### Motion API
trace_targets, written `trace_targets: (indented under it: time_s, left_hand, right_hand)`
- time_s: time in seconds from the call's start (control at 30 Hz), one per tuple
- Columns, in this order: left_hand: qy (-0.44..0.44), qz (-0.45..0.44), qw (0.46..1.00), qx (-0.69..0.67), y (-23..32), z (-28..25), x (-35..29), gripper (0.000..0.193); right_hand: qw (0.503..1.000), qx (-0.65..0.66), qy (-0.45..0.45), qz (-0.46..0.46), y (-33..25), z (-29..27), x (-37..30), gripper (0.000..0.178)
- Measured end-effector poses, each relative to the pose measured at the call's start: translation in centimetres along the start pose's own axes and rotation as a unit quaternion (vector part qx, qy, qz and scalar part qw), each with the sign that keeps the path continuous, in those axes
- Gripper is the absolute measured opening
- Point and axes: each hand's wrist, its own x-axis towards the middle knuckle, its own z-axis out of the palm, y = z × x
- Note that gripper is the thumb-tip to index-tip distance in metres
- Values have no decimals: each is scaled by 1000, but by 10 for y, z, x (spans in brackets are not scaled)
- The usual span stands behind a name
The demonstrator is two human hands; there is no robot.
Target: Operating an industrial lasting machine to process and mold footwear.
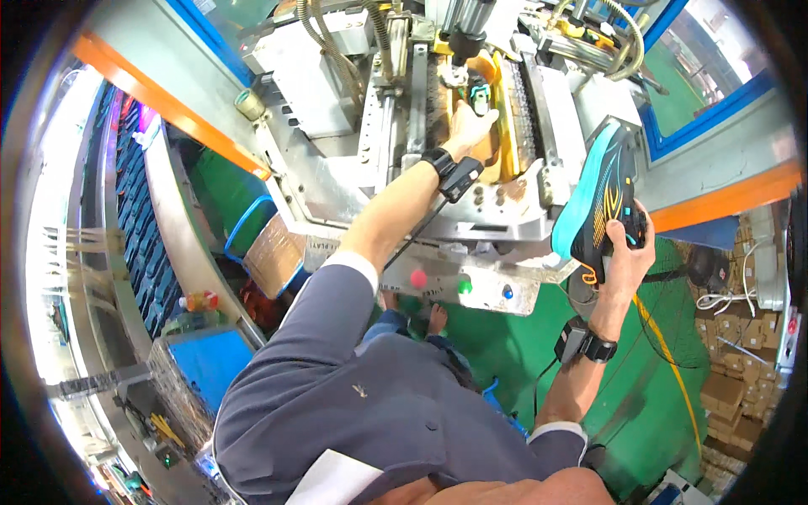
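My right hand (627, 252) is closed round the heel end of a sports shoe (603, 198) at the right of the machine. The shoe has a black mesh upper with orange lines and a thick turquoise sole turned toward the left. My left hand (470, 133) reaches into the yellow-lined bay (505, 126) of the machine. Its thumb and a finger lie on either side of the lower end of a small black-and-teal piece (480, 99). The hand looks closed there, but its other fingers are hidden. What they grip I cannot make out.
A dark metal cylinder (468, 40) hangs above the bay. Push buttons (465, 287) line the machine's front panel. At left run a belt conveyor (139, 227) and a blue-topped box (202, 358). A yellow cable (673, 362) crosses the green floor near stacked cartons (724, 396).
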Motion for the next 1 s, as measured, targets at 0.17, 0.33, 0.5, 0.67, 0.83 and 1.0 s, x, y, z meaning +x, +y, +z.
trace_targets:
  time_s: [0.17,0.33,0.5,0.67,0.83,1.0]
  left_hand:
    - [-48,-72,989,121,-18,2,54,97]
    - [8,-77,992,104,-41,-37,79,60]
    - [-241,-245,849,-402,-22,-141,0,32]
    - [-179,-208,846,-456,-27,-304,-135,46]
    - [-22,-170,892,-417,-55,-415,-237,62]
    - [182,-163,866,-436,-74,-456,-316,49]
  right_hand:
    - [997,-70,12,6,-7,33,10,46]
    - [979,-189,-68,-27,-6,94,55,43]
    - [948,-286,-141,-2,53,167,162,45]
    - [861,-431,-269,1,25,317,157,51]
    - [819,-515,-221,-121,104,399,157,44]
    - [836,-518,-122,-131,166,431,124,42]
